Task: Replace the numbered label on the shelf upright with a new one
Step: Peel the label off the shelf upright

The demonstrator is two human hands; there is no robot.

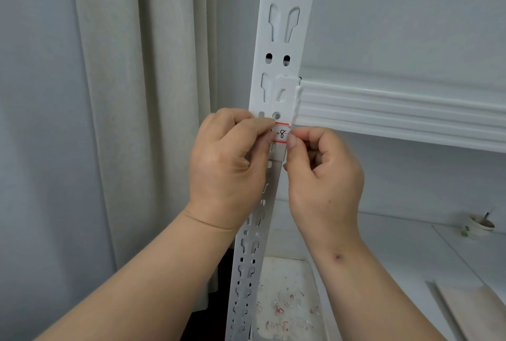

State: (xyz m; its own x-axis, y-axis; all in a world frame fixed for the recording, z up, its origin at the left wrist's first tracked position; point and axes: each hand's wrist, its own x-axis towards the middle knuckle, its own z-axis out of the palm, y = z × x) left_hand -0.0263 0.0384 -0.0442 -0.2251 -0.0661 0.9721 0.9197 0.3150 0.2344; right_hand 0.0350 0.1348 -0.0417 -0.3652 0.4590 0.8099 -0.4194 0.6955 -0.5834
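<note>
Both hands (276,160) pinch label (281,133) on upright (284,39), beside curtain (131,94).

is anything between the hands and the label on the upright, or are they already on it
Nothing visible stands between them. The left hand has its fingertips on the left end of the label, covering part of the writing, and the right hand touches its right edge on the shelf upright.

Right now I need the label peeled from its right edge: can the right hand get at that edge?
Probably yes. The right hand has its fingers already at the right edge of the label, nothing between them; the left hand covers only the left end.
</note>
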